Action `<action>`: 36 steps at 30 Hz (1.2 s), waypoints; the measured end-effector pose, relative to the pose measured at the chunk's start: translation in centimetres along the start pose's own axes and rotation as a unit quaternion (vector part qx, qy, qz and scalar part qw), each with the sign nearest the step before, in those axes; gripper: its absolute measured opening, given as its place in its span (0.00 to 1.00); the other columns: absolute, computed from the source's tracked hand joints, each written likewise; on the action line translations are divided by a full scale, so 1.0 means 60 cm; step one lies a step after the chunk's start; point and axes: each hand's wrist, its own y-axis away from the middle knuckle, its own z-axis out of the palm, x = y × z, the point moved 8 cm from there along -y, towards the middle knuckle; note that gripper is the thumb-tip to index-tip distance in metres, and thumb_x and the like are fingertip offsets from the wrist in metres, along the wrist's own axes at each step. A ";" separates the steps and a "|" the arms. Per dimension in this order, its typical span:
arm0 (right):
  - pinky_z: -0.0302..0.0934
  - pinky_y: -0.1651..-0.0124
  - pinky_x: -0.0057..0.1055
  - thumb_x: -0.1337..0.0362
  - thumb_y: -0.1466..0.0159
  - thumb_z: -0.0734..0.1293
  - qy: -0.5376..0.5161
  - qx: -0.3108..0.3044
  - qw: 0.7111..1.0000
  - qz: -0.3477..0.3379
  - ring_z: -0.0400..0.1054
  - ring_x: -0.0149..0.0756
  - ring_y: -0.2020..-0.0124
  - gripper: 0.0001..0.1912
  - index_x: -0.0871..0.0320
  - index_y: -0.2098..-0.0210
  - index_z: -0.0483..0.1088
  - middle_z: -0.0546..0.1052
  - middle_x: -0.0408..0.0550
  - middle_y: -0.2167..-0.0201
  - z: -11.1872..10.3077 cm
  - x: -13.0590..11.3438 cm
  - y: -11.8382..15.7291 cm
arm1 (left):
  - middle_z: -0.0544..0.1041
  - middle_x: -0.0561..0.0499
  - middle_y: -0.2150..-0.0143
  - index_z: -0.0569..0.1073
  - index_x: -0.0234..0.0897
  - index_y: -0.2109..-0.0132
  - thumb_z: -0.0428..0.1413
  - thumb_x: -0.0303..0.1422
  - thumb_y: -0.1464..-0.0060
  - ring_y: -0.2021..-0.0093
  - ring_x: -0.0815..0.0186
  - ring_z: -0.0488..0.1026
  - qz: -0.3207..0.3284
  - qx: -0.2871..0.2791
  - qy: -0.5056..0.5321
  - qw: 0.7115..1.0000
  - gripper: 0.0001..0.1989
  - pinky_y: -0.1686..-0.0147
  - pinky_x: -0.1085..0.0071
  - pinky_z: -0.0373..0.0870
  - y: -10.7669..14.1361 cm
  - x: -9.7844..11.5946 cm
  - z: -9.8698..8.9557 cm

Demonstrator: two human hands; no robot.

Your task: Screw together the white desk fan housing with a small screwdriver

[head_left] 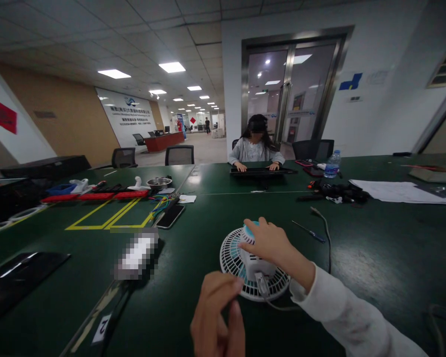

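Note:
A small white fan [228, 260] lies grille-down on the dark green table, its motor housing facing up. Light blue parts show through the grille and at the cap on top. My right hand [269, 240] reaches over from the right, with thumb and fingers around the blue cap [250, 228]. A grey-white cable with a plug [262, 283] runs from the near side of the housing. Closer to me, my left hand [217, 312] hovers just in front of the fan, fingers curled and thumb apart from the index finger. Nothing shows in it.
Right of the fan lie a screwdriver [309, 232] and a loose cable [326, 228]. On the left are a phone [171, 216], a metal bowl [159, 183] and red trays [96, 196]. Across the table sits a person [258, 148], near a water bottle [332, 165].

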 end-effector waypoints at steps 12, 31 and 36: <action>0.62 0.63 0.41 0.47 0.43 0.61 0.011 0.020 1.000 -0.016 0.71 0.49 0.61 0.31 0.51 0.43 0.58 0.70 0.56 0.54 0.000 0.069 0.040 | 0.41 0.38 0.36 0.47 0.35 0.41 0.52 0.39 0.48 0.34 0.51 0.42 -0.420 -0.100 -0.010 0.902 0.32 0.38 0.56 0.45 0.122 -0.250 0.131; 0.61 0.52 0.45 0.50 0.49 0.66 -0.193 0.123 0.971 0.075 0.68 0.50 0.53 0.29 0.51 0.49 0.65 0.72 0.52 0.50 -0.011 0.350 0.163 | 0.79 0.47 0.68 0.72 0.32 0.62 0.59 0.24 0.54 0.71 0.66 0.76 -0.672 0.036 0.471 0.571 0.09 0.67 0.71 0.73 0.208 -0.163 0.370; 0.64 0.62 0.41 0.54 0.46 0.67 -0.296 0.157 0.934 0.127 0.71 0.49 0.62 0.27 0.54 0.48 0.64 0.74 0.61 0.57 -0.012 0.408 0.191 | 0.79 0.44 0.65 0.73 0.31 0.62 0.61 0.24 0.58 0.65 0.62 0.77 -0.620 0.016 0.471 0.627 0.12 0.61 0.69 0.72 0.183 -0.151 0.412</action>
